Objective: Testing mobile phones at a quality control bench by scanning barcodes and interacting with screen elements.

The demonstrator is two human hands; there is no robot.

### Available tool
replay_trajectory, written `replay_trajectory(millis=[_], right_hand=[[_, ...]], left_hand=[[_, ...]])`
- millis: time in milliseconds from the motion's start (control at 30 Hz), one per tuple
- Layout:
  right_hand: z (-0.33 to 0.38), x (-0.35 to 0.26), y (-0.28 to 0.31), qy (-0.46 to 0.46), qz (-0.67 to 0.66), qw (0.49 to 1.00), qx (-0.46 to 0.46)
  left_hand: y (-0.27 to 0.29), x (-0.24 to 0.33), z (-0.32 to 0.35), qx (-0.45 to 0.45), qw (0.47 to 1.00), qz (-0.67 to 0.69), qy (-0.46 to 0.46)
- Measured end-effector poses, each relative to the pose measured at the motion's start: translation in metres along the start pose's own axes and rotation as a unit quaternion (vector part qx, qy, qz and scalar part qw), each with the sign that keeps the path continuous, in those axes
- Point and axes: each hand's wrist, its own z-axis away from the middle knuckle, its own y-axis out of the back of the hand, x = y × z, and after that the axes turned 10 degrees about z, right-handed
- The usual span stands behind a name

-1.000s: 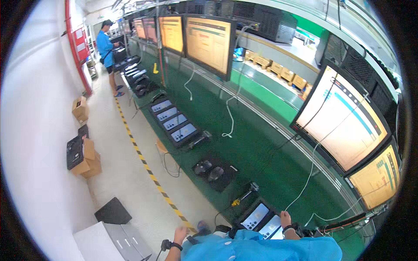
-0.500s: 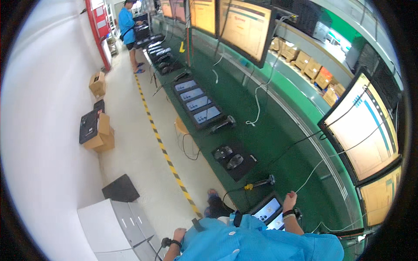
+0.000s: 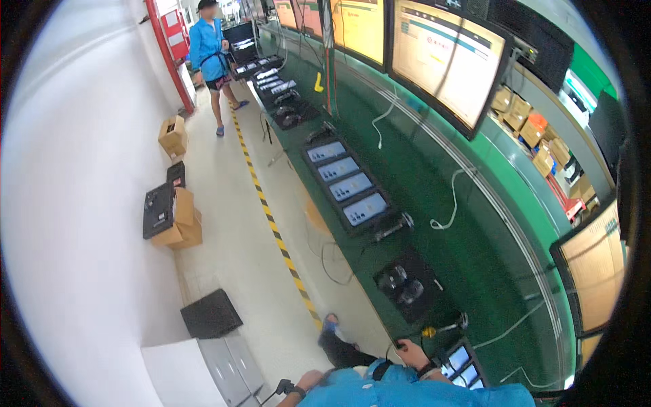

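My right hand (image 3: 411, 353) lies at the front edge of the green bench (image 3: 434, 176), small and low in the view. It is just left of a black tray of small lit screens (image 3: 461, 363) and below a yellow-handled tool (image 3: 430, 332). A thin black cable (image 3: 391, 351) loops beside its fingers; I cannot tell whether they grip it. My left hand (image 3: 313, 378) hangs off the bench over the floor, next to a small black plug on a cable (image 3: 283, 387). A dark band sits on each wrist. My blue sleeves hide both forearms.
Further along the bench are a black mat with two round dark parts (image 3: 401, 285), a tray of several screens (image 3: 346, 180) and large monitors (image 3: 447, 57). A striped floor line (image 3: 271, 224), cardboard boxes (image 3: 173, 134), a grey cabinet (image 3: 196, 370) and a person in blue (image 3: 211, 51) are on my left.
The view has swung and dropped, so the bench and the far person appear larger and further right. My right hand has shifted from the screen tray toward the bench edge.
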Motion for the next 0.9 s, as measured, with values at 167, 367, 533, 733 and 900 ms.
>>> replay_trajectory(millis=[167,367,533,733,900], right_hand=[[-0.042,0.027,-0.001,-0.054,0.087,0.995,0.016],[-0.116,0.107,-0.068,-0.307,-0.091,0.944,0.077],[-0.105,0.102,-0.054,-0.014,0.379,0.924,-0.039],[-0.063,0.035,-0.037,-0.355,0.158,0.906,0.169],[-0.073,-0.019,-0.052,-0.491,0.054,0.816,0.299]], left_hand=[[0.084,0.003,-0.027,-0.001,0.999,-0.039,0.000],[0.186,0.053,-0.051,0.181,0.891,0.365,0.200],[0.231,0.054,-0.080,0.206,0.897,0.331,0.211],[0.277,0.048,-0.111,0.131,0.976,0.118,0.125],[0.361,0.050,-0.136,0.118,0.988,0.046,0.086]])
